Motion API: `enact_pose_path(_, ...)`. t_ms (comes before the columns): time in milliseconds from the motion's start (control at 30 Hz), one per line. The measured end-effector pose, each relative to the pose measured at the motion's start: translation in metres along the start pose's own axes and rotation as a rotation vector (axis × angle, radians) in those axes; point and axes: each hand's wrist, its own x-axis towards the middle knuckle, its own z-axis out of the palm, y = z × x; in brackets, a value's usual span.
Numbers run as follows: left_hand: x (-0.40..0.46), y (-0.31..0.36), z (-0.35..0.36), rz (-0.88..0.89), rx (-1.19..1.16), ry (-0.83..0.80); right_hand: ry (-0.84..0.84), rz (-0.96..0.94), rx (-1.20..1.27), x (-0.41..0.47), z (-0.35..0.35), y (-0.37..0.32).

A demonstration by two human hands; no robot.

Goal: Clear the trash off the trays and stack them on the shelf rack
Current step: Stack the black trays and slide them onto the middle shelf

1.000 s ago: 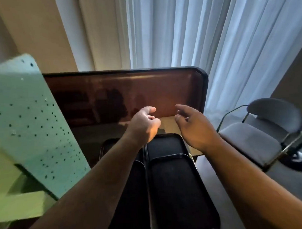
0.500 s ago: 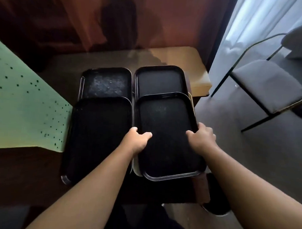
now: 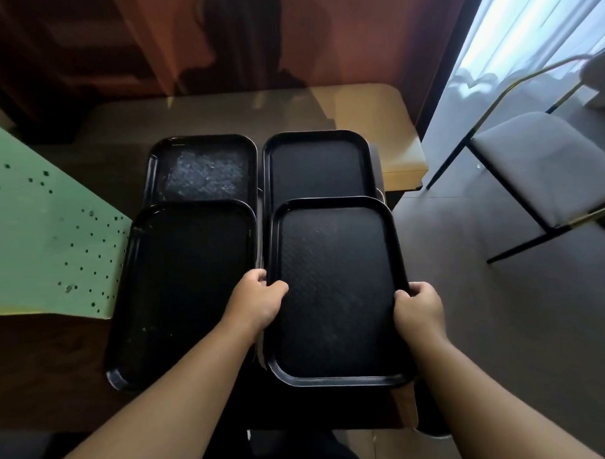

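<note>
Green pegboard (image 3: 36, 251) leans over the surface's (image 3: 202, 112) left edge. Grey chair (image 3: 543, 169) stands off the right side, white curtain (image 3: 506, 40) behind it, floor (image 3: 496, 322) dim.

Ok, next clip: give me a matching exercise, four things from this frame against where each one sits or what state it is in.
Things:
1. near right tray
2. far left tray
3. chair
4. green board

Place or state:
A. pale speckled patch on its surface
B. on the floor at the right, by the curtain
C. held at both long edges, left hand and right hand
D. at the left edge, dotted with small holes

Pairs: 1-C, 2-A, 3-B, 4-D
</note>
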Motion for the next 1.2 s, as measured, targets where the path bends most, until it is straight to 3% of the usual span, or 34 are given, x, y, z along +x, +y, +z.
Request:
enact_pose_path(200, 0.022, 0.027, -0.012, 0.082, -0.163, 0.067, 0.027, -0.102, 0.126, 0.020, 0.004, -0.035)
enact_pose_path(400, 0.067, 0.064, -0.025, 0.133, -0.117, 0.092, -0.011, -0.130, 0.096, 0.060, 0.027, -0.088)
enact_pose_path(633, 0.114, 0.088, -0.031, 0.143, -0.038, 0.023, 0.098, -0.159, -0.011, 0.098, 0.056, -0.114)
enact_pose_path(867, 0.127, 0.090, -0.026, 0.154, 0.070, -0.092, 0.140, -0.088, -0.030, 0.115, 0.069, -0.117)
enact_pose_path(1033, 0.127, 0.096, -0.021, 0.109, 0.187, -0.177, 0.113, -0.108, -0.185, 0.113, 0.076, -0.113)
enact_pose_path(1200, 0.127, 0.104, -0.022, 0.070, 0.100, -0.182, 0.090, -0.057, -0.181, 0.114, 0.062, -0.117)
